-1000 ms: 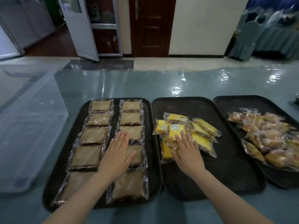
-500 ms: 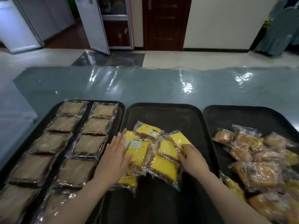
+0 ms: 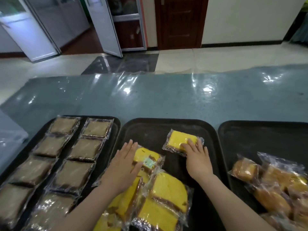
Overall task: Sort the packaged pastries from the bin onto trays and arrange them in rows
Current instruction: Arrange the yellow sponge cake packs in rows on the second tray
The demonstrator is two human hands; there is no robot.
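Just right hand (image 3: 197,161) pressing yellow pastry (image 3: 180,141).

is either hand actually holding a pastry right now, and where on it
Neither grips one. The right hand presses flat on the near right corner of a lone yellow cake pack; the left hand rests on the pile.

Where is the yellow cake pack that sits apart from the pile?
In the head view, the lone pack lies on the middle tray, toward its far right, under the right hand's fingers and beyond the pile.
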